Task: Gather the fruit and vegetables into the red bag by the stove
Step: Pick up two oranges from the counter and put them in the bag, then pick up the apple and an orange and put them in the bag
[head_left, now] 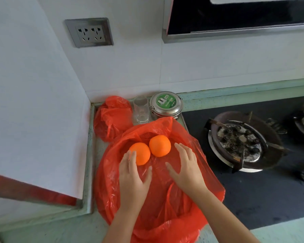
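Red bag (167,204) is spread on the counter (81,227) just beside the stove burner (242,142), w/ left orange (140,156) & right orange (159,145) laid touching on its plastic near the far rim. Left hand (132,174) is held flat, fingers straight against the left orange; right hand (186,166) is splayed wide, palm down on the plastic, nothing gripped. Behind are seen a knotted bag (112,116), glass (141,109) & steel tin (166,105).

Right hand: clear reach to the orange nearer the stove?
Probably yes. The right hand is open over the red bag, just beside the right orange, with nothing between them.
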### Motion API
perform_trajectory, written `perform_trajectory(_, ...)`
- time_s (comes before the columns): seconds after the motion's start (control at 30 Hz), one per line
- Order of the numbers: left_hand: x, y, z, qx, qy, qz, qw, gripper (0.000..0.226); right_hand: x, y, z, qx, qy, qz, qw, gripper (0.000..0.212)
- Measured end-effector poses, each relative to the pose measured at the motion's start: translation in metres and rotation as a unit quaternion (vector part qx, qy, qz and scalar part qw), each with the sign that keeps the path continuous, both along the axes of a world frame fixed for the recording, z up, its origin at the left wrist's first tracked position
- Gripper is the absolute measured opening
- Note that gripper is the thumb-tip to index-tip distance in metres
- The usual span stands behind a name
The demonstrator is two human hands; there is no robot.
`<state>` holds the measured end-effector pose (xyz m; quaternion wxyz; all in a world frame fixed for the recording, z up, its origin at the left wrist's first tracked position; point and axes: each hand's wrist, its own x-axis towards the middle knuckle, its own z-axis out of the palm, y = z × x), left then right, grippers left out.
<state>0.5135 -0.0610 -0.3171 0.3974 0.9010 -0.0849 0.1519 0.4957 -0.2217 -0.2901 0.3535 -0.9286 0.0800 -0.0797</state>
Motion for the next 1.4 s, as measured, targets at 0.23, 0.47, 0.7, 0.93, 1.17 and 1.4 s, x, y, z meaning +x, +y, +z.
perform_trajectory(0.23, -0.036, -0.052, 0.033, 0.066, -0.076, -0.120, 0.988, 0.050, -0.063, -0.039, 0.029, -0.100, -0.035, -0.024, 0.994, 0.055)
perform_trajectory(0.47, -0.080, -0.135, 0.047, 0.089, -0.113, -0.253, 0.957, 0.043, -0.146, -0.101, 0.041, -0.183, -0.035, -0.143, 0.972, 0.047)
perform_trajectory(0.7, -0.142, -0.237, 0.061, 0.101, -0.137, -0.379, 0.910, 0.042, -0.239, -0.186, 0.049, -0.197, -0.037, -0.267, 0.943, 0.045)
perform_trajectory(0.93, -0.237, -0.369, 0.081, 0.091, -0.166, -0.462, 0.867, 0.041, -0.360, -0.295, 0.070, -0.222, -0.055, -0.385, 0.894, 0.042)
perform_trajectory(1.17, -0.360, -0.494, 0.101, 0.060, -0.200, -0.583, 0.785, 0.042, -0.504, -0.375, 0.087, -0.244, -0.034, -0.506, 0.826, 0.048)
perform_trajectory(1.4, -0.470, -0.570, 0.102, 0.048, -0.205, -0.683, 0.699, 0.044, -0.620, -0.401, 0.083, -0.239, -0.025, -0.637, 0.732, 0.043)
